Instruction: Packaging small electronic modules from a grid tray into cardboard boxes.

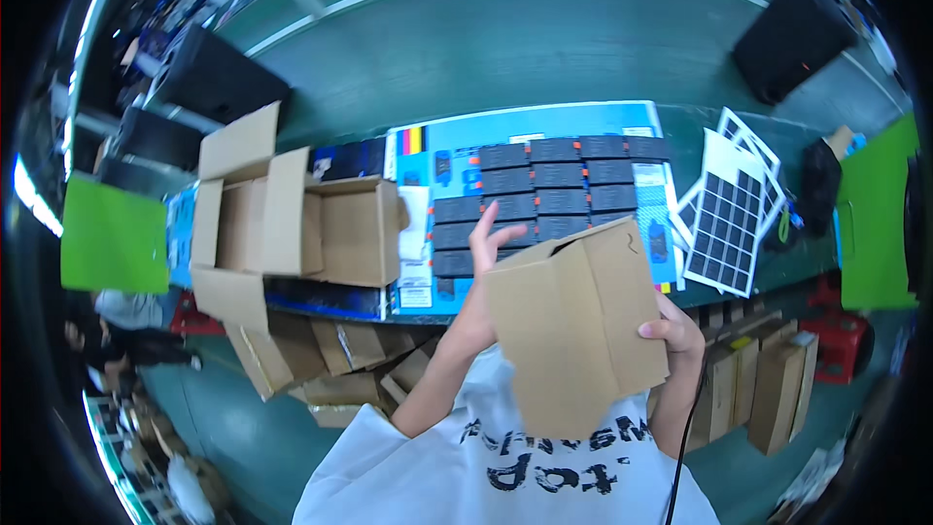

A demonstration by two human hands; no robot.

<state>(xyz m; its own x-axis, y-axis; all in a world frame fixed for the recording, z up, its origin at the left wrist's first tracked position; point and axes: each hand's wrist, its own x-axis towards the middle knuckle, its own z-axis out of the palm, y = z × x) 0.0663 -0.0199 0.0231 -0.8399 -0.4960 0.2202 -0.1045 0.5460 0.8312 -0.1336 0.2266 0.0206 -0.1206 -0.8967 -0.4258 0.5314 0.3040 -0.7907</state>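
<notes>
A brown cardboard box [573, 331] is held up in front of my chest, with a flap hanging toward me. My right hand [675, 332] grips its right side, the thumb on the front face and the other fingers partly hidden behind. Along the box's left edge my left hand [486, 251] is raised with its fingers spread; whether it touches the cardboard I cannot tell. Beyond the box, several black flat rectangular blocks [559, 175] with orange bits lie in rows on a blue printed sheet [457, 292]. The box covers the nearest blocks in part.
Open cardboard boxes [355, 233] stand at the left of the table. White sheets with black squares [724, 224] lie at the right, near a black bag [819, 180]. Green panels [115, 238] flank both ends. More cartons [782, 389] and a red stool [838, 335] are below.
</notes>
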